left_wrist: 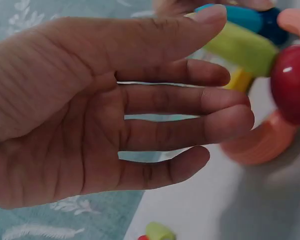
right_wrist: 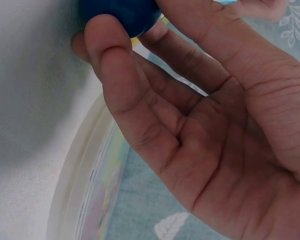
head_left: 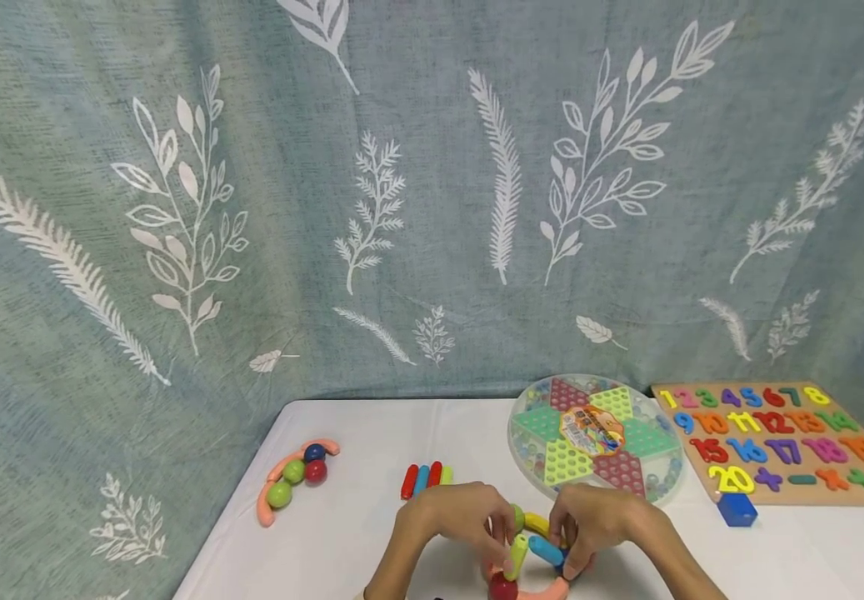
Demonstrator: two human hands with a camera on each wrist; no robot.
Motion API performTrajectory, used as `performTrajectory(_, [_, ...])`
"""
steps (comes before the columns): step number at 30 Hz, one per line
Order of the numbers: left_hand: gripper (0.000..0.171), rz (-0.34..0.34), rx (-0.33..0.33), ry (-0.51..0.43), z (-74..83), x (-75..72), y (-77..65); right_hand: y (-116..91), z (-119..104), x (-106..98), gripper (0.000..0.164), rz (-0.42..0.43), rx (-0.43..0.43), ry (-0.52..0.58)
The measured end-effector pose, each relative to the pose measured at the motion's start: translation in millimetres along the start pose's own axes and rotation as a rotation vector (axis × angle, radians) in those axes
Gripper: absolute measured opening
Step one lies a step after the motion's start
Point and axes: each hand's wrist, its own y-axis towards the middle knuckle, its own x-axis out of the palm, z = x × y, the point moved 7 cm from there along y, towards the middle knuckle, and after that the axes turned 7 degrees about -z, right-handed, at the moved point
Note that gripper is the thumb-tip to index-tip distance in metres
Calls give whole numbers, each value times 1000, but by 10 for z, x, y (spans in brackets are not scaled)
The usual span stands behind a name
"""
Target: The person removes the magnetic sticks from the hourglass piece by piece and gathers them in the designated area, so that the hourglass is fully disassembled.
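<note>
At the table's front, the left hand (head_left: 469, 521) pinches a lime-green stick (head_left: 516, 558) between thumb and fingers. One end of that stick meets a red ball (left_wrist: 292, 82), and a salmon curved piece (head_left: 547, 593) joins the ball. The right hand (head_left: 600, 523) holds a dark blue ball (right_wrist: 122, 15) with its fingertips. From that ball a light blue stick (head_left: 546, 551) points toward the lime stick. Between the hands, a green ball (head_left: 517, 517) and a yellow curved piece (head_left: 536, 523) form the far side of the ring, partly hidden by fingers.
Red, blue and lime sticks (head_left: 422, 479) lie side by side behind the left hand. Farther left are salmon curves with several balls (head_left: 293, 472). A round star-patterned game board (head_left: 645, 437), a wooden number board (head_left: 836, 498) and a blue cube (head_left: 736, 510) sit to the right.
</note>
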Motion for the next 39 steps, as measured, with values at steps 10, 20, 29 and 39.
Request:
performTrajectory(10, [11, -100, -71, 108, -32, 170, 168, 288, 576, -45, 28, -67, -53, 0])
performTrajectory(20, [6, -1, -68, 111, 10, 56, 31, 270, 554, -42, 29, -57, -35, 15])
performTrajectory(29, [21, 402, -22, -73, -167, -331, -237, 268, 578, -70, 28, -58, -16, 10])
performTrajectory(39, [28, 652, -81, -38, -427, -458, -302, 274, 595, -81, 28, -49, -5, -1])
